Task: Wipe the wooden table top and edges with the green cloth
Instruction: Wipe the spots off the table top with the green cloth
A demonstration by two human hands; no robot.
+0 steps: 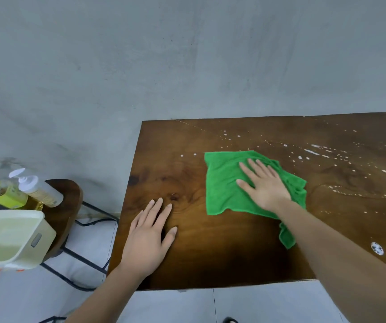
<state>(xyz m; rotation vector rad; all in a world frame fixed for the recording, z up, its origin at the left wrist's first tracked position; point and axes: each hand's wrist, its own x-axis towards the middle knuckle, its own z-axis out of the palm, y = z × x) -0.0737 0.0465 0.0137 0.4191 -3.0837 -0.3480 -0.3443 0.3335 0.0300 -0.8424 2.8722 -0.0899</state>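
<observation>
Nearest me, my right forearm (pixel 350 264) runs off the frame's lower right corner and hides a trailing part of the green cloth (pixel 222 183). My right hand (pixel 265 186) presses flat on that cloth, fingers straight, mid-table. My left hand (pixel 151 236) lies flat on the bare wooden table (pixel 210 259), fingers spread. White droplets (pixel 313 151) speckle the top's right part, cut off at the frame. Beside the table's left edge, a stool (pixel 68 206) bears blurred bottles (pixel 38 190); a cream tub (pixel 8 238) overlaps it.

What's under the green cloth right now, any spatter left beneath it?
The green cloth lies on the wooden table top, with the right hand pressing on it. White droplets show beyond it to the right; whatever lies beneath is covered.
</observation>
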